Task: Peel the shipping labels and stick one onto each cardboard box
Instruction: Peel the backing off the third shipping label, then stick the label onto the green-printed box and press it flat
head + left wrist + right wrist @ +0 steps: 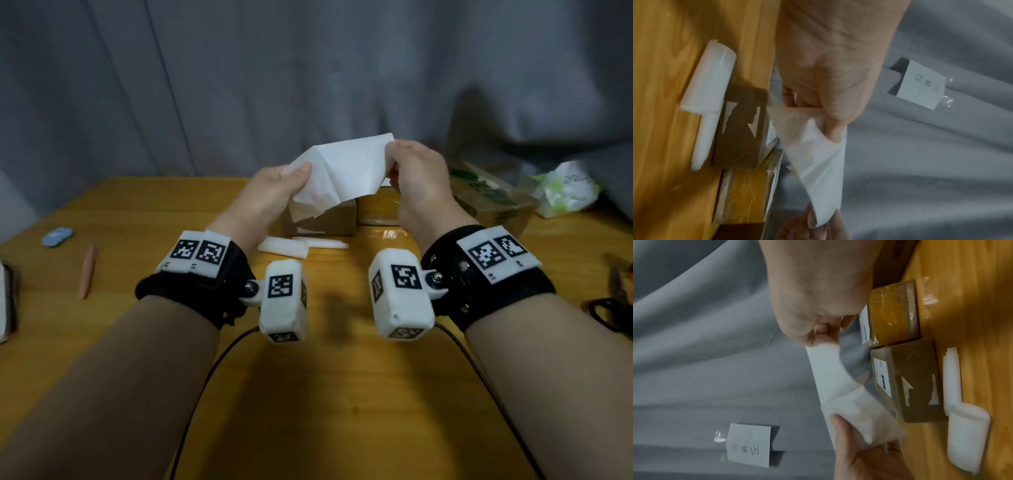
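Two hands hold one white label sheet up over the far middle of the wooden table. The left hand pinches its left edge, thumb on the near face, fingers curled behind. The right hand pinches the top right corner between thumb and fingers. The sheet is creased and partly split into two layers that spread apart between the hands.

Below and beyond it, two small boxes stand side by side, touching: a plain brown box on the left with torn white label scraps on its near side and a label on top, and a box wrapped in yellow tape on the right, also with a white label on top. The raised sheet hides much of both in the head view. Just near the brown box lie white paper rolls.

Far right sits a larger printed carton, with a plastic bag beyond it. Scissors lie at the right edge. At left lie a pink pen and a blue object. A grey curtain hangs behind, bearing a white handwritten note.
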{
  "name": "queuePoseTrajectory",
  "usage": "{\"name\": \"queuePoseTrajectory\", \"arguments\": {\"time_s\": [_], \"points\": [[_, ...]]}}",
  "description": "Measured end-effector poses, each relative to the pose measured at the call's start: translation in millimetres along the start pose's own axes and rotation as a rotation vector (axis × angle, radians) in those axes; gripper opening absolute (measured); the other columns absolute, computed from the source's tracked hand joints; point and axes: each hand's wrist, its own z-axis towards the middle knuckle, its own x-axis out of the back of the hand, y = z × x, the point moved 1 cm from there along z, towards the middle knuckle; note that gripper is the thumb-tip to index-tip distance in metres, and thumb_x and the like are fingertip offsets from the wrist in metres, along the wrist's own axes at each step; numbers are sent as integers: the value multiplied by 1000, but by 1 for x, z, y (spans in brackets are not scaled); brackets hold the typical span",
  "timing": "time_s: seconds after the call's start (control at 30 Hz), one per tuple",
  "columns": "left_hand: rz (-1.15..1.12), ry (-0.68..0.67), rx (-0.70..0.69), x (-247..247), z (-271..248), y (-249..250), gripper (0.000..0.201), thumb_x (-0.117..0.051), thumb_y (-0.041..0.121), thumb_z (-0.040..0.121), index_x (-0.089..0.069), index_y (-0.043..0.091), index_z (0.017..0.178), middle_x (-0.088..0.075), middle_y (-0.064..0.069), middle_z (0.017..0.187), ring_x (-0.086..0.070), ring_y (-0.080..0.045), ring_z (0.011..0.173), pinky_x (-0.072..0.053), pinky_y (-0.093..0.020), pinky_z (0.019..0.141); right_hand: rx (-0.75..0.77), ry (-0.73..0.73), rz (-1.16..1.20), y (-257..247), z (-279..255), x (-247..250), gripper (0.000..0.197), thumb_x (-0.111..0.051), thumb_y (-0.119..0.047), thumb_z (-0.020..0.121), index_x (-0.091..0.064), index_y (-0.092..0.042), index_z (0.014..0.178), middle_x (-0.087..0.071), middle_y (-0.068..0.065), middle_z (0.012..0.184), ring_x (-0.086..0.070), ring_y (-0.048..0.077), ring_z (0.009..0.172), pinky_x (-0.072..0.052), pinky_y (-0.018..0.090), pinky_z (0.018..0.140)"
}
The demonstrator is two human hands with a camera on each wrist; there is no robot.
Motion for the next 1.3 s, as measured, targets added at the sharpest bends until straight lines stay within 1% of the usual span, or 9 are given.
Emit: {"name": "queuePoseTrajectory", "arguments": {"time_s": [0.1, 0.4, 0.5, 0.7, 0.83, 1.03, 1.1, 1.2, 1.3], "points": [[-89, 106, 24, -6, -4, 6, 36, -47, 44, 94, -68, 15, 93, -72, -4, 98, -68, -17, 89, -52, -30, 84, -97, 39, 41, -5, -7, 2, 28, -51, -1, 77, -40, -15, 54, -38, 0, 60, -38, 15, 60, -35, 27, 58], [-125, 369, 71, -9, -14, 13, 24, -54, 27, 94, -56, 17, 73, -61, 0, 76, -58, -17, 74, -49, -31, 78, -128, 38, -83, -14, -24, 7, 18, -53, -1, 79, -54, -11, 64, -51, 4, 70, -48, 19, 71, -44, 29, 68], [-91, 393, 58, -6, -16, 13, 22, -53, 27, 94, -58, 11, 80, -62, -5, 84, -58, -22, 82, -49, -35, 82, -79, 42, -135, -17, -25, 8, 23, -53, -2, 82, -52, -13, 62, -49, 1, 68, -47, 17, 71, -41, 23, 60], [8, 404, -1, 0, -19, 5, 26, -49, 27, 95, -53, 7, 78, -53, -12, 77, -48, -21, 70, -40, -27, 65, -5, 64, -205, -19, -28, 10, 18, -51, -5, 85, -67, 3, 87, -57, 11, 85, -53, 20, 79, -46, 27, 65], [80, 409, -23, 5, -20, 1, 30, -47, 29, 95, -56, 8, 76, -59, -8, 78, -55, -20, 74, -44, -31, 69, 19, 81, -238, -15, -28, 15, 19, -51, -9, 89, -65, -9, 76, -61, 5, 81, -55, 16, 77, -47, 25, 65], [139, 441, -18, 12, -25, -7, 28, -46, 29, 97, -57, 13, 76, -58, 2, 73, -54, -12, 69, -45, -27, 66, -26, 135, -232, -4, -25, 17, 20, -57, -19, 80, -62, -19, 61, -63, -4, 68, -61, 26, 85, -38, 53, 104], [117, 466, 22, 17, -26, -8, 26, -46, 27, 96, -57, 11, 79, -59, 0, 77, -55, -16, 74, -46, -31, 69, -47, 145, -222, -4, -27, 20, 19, -56, -17, 79, -62, -19, 60, -60, -4, 67, -58, 25, 82, -39, 49, 102], [178, 575, 115, 36, -28, -12, 18, -44, 12, 95, -60, 3, 99, -64, -17, 104, -60, -34, 100, -45, -37, 81, -85, 209, -181, -4, -21, 36, 27, -47, -7, 85, -52, -17, 61, -50, -2, 66, -52, 20, 73, -50, 33, 76], [279, 660, 62, 54, -33, -14, 33, -34, 20, 100, -56, -3, 102, -60, -25, 109, -55, -38, 107, -41, -35, 83, -96, 294, -140, 3, -15, 55, 22, -47, -9, 82, -55, -16, 62, -55, 5, 73, -57, 23, 76, -55, 47, 85]]}}
